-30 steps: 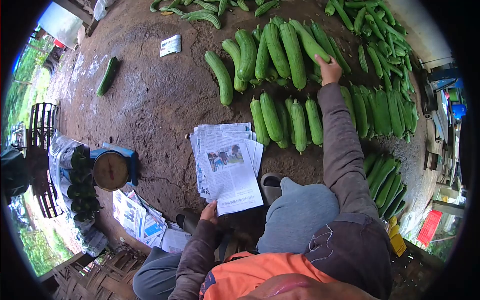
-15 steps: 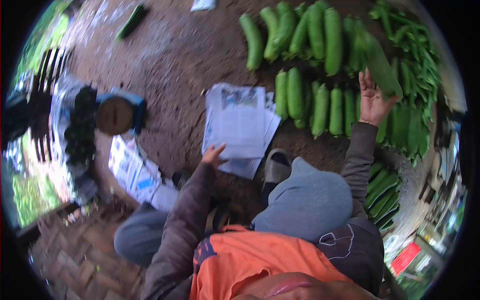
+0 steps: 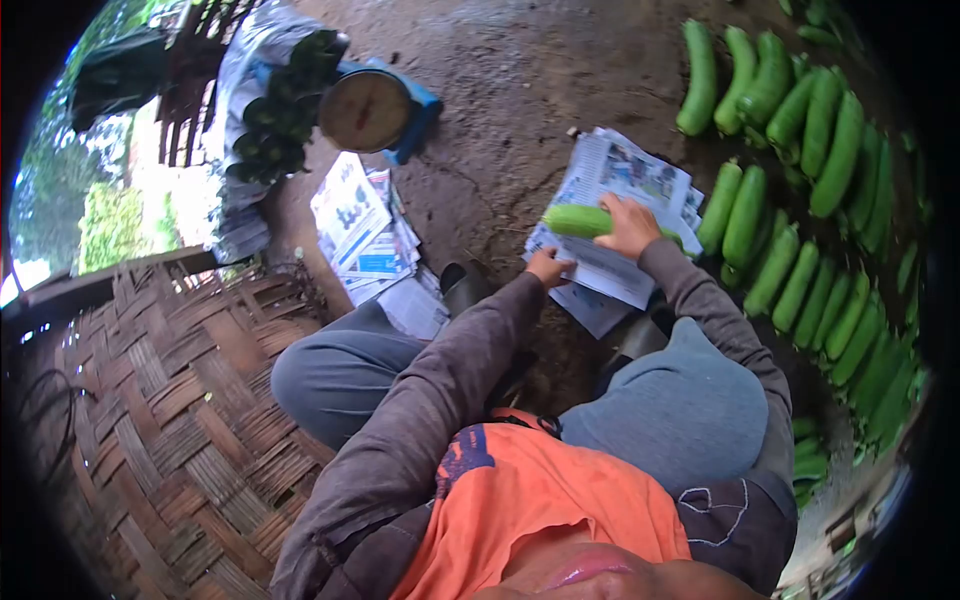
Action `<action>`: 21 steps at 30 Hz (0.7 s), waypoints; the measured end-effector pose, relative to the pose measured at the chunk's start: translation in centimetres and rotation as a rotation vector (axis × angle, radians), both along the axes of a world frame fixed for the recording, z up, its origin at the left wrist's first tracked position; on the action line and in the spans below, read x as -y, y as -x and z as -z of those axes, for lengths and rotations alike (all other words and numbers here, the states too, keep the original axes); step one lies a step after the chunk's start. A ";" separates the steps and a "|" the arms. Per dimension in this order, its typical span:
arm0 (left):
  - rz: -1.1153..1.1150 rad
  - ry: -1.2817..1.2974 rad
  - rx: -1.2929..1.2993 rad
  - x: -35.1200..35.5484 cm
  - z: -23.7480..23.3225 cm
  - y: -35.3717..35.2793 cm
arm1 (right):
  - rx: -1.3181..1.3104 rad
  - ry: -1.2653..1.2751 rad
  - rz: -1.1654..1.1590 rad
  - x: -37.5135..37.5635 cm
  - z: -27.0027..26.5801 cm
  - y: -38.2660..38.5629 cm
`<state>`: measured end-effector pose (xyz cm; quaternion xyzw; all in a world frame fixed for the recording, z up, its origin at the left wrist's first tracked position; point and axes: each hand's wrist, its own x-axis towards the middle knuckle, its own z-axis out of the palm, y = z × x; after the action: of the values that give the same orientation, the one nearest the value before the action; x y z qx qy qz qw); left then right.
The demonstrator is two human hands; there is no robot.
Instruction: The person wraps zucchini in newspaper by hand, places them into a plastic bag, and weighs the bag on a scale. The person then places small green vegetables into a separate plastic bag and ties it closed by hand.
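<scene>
A long green gourd (image 3: 578,220) lies across the stack of newspaper sheets (image 3: 615,275) on the ground in front of me. My right hand (image 3: 630,228) is wrapped over the gourd from above, near its middle. At the near left edge of the newspaper, my left hand (image 3: 548,267) has its fingers curled at the paper's border and seems to pinch it. Rows of similar gourds (image 3: 745,215) lie on the ground to the right of the paper.
A round-topped scale with a blue body (image 3: 365,110) stands at the upper left, beside dark green produce in plastic (image 3: 285,105). Another newspaper pile (image 3: 365,230) lies left of my feet. Woven matting (image 3: 190,410) covers the lower left.
My right hand has brought a gourd from the rows on the right onto the newspaper. The left hand has stayed by the paper's edge. My view has swung left.
</scene>
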<state>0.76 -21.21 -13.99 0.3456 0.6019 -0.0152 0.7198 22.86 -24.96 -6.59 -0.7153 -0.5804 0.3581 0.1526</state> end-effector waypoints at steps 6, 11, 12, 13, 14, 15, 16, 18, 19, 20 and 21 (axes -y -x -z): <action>-0.016 0.029 -0.008 -0.3 -0.5 -0.5 | 0.128 -0.520 -0.123 7.4 0.6 3.7; 0.035 0.026 0.061 -0.5 -0.8 -0.6 | 0.265 -0.190 -0.215 12.2 2.5 5.3; 0.056 0.001 0.057 -0.5 -0.8 -0.7 | 0.287 -0.200 -0.186 12.3 2.4 4.8; 0.052 0.004 0.060 -0.5 -0.9 -0.6 | 0.230 -0.245 -0.141 12.5 2.3 4.3; 0.051 0.006 0.063 -0.5 -0.6 -0.6 | 0.174 -0.292 -0.093 11.5 0.2 4.2; 0.054 0.007 0.066 -0.6 -0.5 -0.5 | 0.118 -0.339 -0.041 10.7 -1.3 4.4; 0.057 0.020 0.059 -0.7 -0.9 -0.6 | 0.149 -0.363 -0.048 10.3 -1.9 4.6; 0.062 0.016 0.063 -0.8 -1.2 -0.6 | 0.220 -0.299 -0.079 10.6 -0.4 4.5; 0.063 0.012 0.062 -0.9 -1.2 -0.5 | 0.252 -0.269 -0.096 10.8 0.6 4.5; 0.054 -0.013 0.065 -0.9 -1.2 -0.4 | 0.243 -0.291 -0.065 10.5 0.9 4.5; 0.046 -0.035 0.068 -0.9 -1.1 -0.3 | 0.225 -0.306 -0.055 10.5 1.2 4.5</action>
<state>1.05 -20.33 -12.85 0.3722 0.5692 -0.0095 0.7331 18.39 -35.43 -7.78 -0.7030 -0.6609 0.1877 0.1838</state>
